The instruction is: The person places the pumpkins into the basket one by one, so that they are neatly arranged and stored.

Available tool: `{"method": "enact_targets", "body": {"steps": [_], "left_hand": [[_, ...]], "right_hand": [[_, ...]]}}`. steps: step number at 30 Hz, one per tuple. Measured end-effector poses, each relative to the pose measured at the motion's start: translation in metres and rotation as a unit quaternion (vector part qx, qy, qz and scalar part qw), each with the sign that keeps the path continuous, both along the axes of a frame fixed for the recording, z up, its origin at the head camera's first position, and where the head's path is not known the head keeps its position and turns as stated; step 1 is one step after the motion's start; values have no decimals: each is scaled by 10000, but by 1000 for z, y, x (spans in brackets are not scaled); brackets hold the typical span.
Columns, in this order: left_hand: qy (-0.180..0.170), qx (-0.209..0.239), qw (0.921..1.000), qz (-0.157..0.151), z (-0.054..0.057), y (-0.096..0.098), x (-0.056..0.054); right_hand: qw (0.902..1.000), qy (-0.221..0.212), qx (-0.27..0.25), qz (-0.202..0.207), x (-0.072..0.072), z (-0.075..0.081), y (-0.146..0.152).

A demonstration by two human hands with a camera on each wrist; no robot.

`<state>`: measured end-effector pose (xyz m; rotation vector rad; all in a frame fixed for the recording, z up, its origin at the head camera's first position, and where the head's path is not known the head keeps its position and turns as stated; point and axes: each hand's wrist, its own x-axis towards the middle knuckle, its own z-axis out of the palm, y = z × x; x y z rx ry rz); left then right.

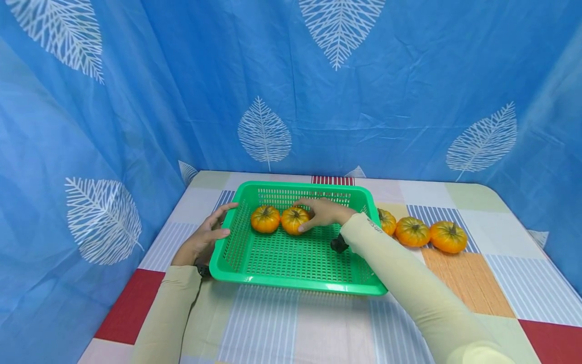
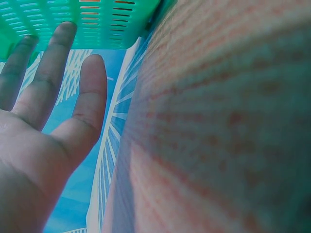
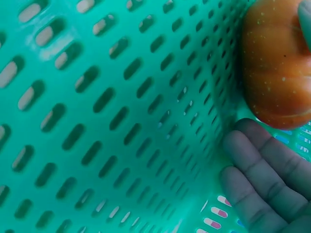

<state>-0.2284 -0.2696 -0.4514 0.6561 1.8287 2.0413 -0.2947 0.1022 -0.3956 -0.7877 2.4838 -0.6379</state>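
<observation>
A green plastic basket with slotted walls stands on the table. Inside it, toward the back, are two small orange pumpkins; one pumpkin sits at the left, beside the other pumpkin. My right hand reaches over the basket's right side and holds this second pumpkin between thumb and fingers. Up close in the right wrist view, the pumpkin is near the slotted wall, with fingertips just under it. At the basket's left rim my left hand has its fingers extended, the fingertips against the outer wall.
Right of the basket, three more pumpkins stand in a row: one pumpkin partly hidden by the rim, a middle pumpkin and an outer pumpkin. A patchwork tablecloth covers the table. Blue leaf-printed curtains hang behind and beside it.
</observation>
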Motion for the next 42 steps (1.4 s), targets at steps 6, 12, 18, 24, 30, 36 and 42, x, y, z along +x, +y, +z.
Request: {"method": "enact_targets", "body": {"steps": [6,12,18,24,30,36,42], "left_hand": [[139,26,9998,-111,-1,-1,-2],[171,53,9997,-178,-2,-1,-3],[251,23,9994,-249,-4,-2,-5],[285,-42,9994,-209,-5,-3,-6],[334,-24,9992,-210,-5,-2,-6],[268,18,9994,-202,-5,-2,-5],[208,129,9993,-267,-5,-2,-6]], "right_hand": [[9997,-219,-137,-36,-2,1,4],[9970,-630,-432,-108,-4,6,10],[9914,-905,-861,-377,-1,18,17],[9863,-962,-1251,-481,2,26,24],[9835,-786,-1580,-383,8,35,29],[9832,-414,-1771,-179,19,47,34],[9821,-51,-1883,-67,30,59,42]]}}
